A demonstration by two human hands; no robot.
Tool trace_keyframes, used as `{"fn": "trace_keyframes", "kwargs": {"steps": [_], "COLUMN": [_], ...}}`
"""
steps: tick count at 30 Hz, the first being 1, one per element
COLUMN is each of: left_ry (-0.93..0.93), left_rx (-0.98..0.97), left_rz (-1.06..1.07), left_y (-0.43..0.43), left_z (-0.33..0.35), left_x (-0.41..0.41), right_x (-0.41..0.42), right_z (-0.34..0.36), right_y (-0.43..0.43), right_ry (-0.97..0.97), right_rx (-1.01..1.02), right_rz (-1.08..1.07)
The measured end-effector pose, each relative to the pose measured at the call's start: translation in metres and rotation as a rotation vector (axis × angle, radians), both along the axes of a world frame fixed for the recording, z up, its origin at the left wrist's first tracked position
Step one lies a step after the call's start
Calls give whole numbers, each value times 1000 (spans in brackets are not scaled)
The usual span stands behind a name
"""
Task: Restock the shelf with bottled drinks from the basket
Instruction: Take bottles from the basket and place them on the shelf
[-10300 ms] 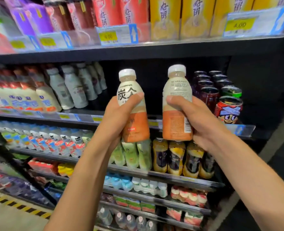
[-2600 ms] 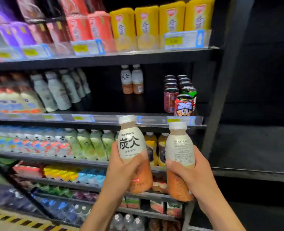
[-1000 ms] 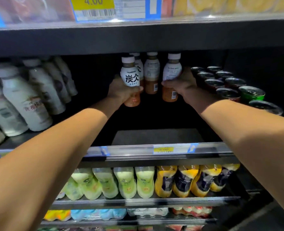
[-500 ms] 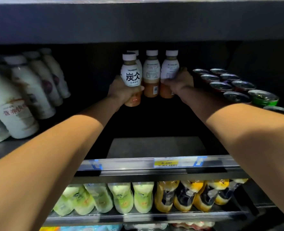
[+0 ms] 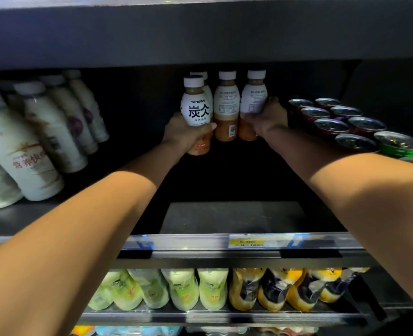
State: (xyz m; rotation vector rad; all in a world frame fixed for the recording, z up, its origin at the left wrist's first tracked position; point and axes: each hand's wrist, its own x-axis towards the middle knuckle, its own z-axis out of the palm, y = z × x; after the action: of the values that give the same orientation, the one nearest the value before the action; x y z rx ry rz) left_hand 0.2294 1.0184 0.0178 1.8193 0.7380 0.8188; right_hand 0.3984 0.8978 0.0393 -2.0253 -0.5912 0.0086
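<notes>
Both arms reach deep into the dark shelf (image 5: 224, 217). My left hand (image 5: 183, 134) grips a white-capped orange drink bottle (image 5: 197, 112) with the TANBING label facing me, at the back. My right hand (image 5: 267, 120) wraps another such bottle (image 5: 253, 98) with its back label showing. Between them one identical bottle (image 5: 226, 105) stands upright, and a further one (image 5: 201, 76) peeks out behind the left bottle. Whether the held bottles rest on the shelf floor is too dark to tell. The basket is out of view.
White milk-drink bottles (image 5: 38, 141) line the shelf's left side. Several cans (image 5: 341, 124), one of them green (image 5: 398, 146), crowd the right beside my right forearm. A price rail (image 5: 246, 241) edges the shelf front; green and yellow pouches (image 5: 195, 289) fill the shelf below.
Both bottles have gone from held in front of the shelves to deep inside the shelf, beside the two standing at the back. In the last half second the right bottle closed up against the row.
</notes>
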Motion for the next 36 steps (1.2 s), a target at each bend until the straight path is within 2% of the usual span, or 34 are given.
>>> {"fn": "trace_keyframes", "kwargs": {"steps": [9,13,15,19,25,29,32,34,36], "left_ry": [27,65,107,288,590,681,700,669,630], "left_rx": [1,-22,-52,-33,286,644,851,941,1063], "left_rz": [92,59,27,9,-13,-14,-117,-203,-244], "left_y": [-10,-11,-13,-29,-62,-101,-141,-166,-188], "left_z": [3,8,12,20,35,56,70,75,78], "left_x": [2,-1,-5,-20,-49,-67,-85,-99,-110], "right_x": [-2,-6,-8,-24,-76,-118,-150,-167,-181], "right_z": [2,4,4,13,28,39,46,48,51], "right_y": [1,-3,-7,-23,-75,-116,-154,-182,-211], "right_ry": [-39,20,24,-111,-427,-662,-794,-978,-1043], "right_rx": [-65,-65,-84,-233,-477,-697,-834,-830,-799], "right_rz": [-21,-9,-5,-35,112,183,163,141,83]}}
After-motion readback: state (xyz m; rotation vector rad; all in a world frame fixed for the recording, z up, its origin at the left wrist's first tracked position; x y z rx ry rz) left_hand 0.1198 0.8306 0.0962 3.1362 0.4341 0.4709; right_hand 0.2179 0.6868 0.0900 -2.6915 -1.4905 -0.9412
